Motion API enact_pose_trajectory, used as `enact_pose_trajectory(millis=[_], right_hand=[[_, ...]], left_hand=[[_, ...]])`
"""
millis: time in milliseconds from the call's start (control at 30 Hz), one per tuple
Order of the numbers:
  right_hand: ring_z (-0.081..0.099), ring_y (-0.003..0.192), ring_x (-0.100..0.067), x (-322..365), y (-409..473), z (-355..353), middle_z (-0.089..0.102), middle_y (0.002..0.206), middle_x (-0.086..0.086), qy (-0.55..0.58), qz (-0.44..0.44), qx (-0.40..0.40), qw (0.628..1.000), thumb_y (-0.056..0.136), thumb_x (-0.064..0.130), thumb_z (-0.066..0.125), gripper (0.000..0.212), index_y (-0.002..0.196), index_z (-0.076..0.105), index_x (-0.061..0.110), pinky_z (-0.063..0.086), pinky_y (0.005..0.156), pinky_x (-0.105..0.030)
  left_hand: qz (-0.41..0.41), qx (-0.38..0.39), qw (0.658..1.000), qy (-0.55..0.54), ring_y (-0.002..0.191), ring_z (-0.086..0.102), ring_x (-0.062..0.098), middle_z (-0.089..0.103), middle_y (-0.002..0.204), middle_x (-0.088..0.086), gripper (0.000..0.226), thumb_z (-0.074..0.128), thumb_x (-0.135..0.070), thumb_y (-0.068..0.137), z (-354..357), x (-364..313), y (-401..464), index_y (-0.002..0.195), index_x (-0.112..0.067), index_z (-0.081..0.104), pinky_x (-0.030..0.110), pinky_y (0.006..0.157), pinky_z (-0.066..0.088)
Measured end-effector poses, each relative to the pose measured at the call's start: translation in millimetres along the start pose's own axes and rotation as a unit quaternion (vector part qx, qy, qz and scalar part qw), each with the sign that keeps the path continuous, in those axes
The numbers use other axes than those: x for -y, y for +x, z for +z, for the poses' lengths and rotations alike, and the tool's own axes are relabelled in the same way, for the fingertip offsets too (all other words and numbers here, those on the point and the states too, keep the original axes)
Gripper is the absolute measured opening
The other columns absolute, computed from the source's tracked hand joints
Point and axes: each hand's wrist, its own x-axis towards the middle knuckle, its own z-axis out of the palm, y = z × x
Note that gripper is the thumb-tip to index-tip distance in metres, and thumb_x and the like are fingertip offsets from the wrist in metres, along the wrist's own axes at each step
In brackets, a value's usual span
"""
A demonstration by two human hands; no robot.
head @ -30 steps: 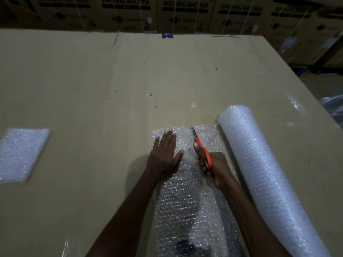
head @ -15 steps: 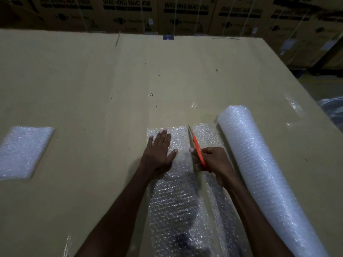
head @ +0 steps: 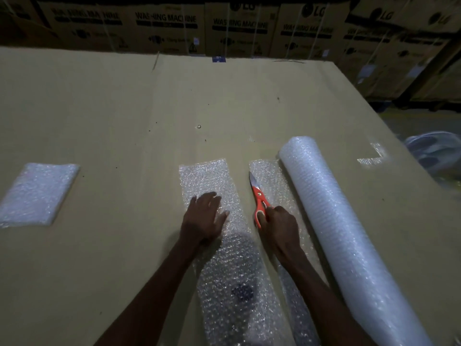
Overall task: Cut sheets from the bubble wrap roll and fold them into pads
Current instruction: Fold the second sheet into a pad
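A thick bubble wrap roll (head: 334, 221) lies lengthwise on the right of the cardboard table (head: 124, 108). A short unrolled flap (head: 272, 186) sticks out from its left side. A cut sheet of bubble wrap (head: 219, 258) lies separate, left of the flap, with a bare strip of table between them. My left hand (head: 203, 221) rests flat on the sheet's upper part, fingers spread. My right hand (head: 280, 228) grips orange-handled scissors (head: 258, 196), blades pointing away over the flap's edge. A folded pad (head: 37, 193) lies at the far left.
Stacked washing machine cartons (head: 239, 26) line the far edge of the table. Clear tape marks (head: 374, 156) show on the table at the right. A pale bundle (head: 434, 153) sits off the table's right edge.
The cut ran through the far end and the sheet came free. My left hand slid the sheet to the left, opening a gap. The scissors stayed in my right hand.
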Motion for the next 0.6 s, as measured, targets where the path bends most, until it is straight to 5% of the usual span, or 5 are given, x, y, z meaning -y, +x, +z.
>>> enact_pose_trajectory(millis=[267, 433, 600], right_hand=[[0.06, 0.088, -0.035, 9, -27, 4, 0.06, 0.102, -0.017, -0.052, -0.008, -0.012, 0.999, 0.098, 0.016, 0.051, 0.019, 0.104, 0.064, 0.002, 0.049, 0.068, -0.04], [0.062, 0.088, -0.034, 17, -63, 16, 0.064, 0.103, -0.017, 0.001, -0.098, -0.064, 0.993, 0.091, 0.01, 0.062, 0.014, 0.103, 0.064, 0.002, 0.052, 0.066, -0.039], [0.064, 0.104, -0.041, 41, -105, 42, 0.065, 0.117, -0.025, 0.013, -0.175, -0.017, 0.984, 0.094, 0.024, 0.046, 0.041, 0.117, 0.064, -0.005, 0.056, 0.085, -0.046]], left_hand=[[-0.048, 0.077, 0.996, -0.001, 0.145, 0.032, 0.03, 0.036, 0.155, 0.017, 0.08, 0.028, -0.065, 0.099, 4, -55, -84, 0.145, -0.001, 0.046, 0.055, 0.116, 0.03], [-0.006, 0.087, 0.996, 0.025, 0.143, 0.037, 0.032, 0.041, 0.152, 0.019, 0.075, 0.035, -0.06, 0.101, -4, -30, -96, 0.14, 0.001, 0.051, 0.053, 0.114, 0.03], [-0.005, 0.163, 0.986, 0.035, 0.144, 0.035, 0.032, 0.035, 0.156, 0.017, 0.08, 0.013, -0.061, 0.102, -21, -4, -96, 0.146, -0.002, 0.044, 0.055, 0.114, 0.02]])
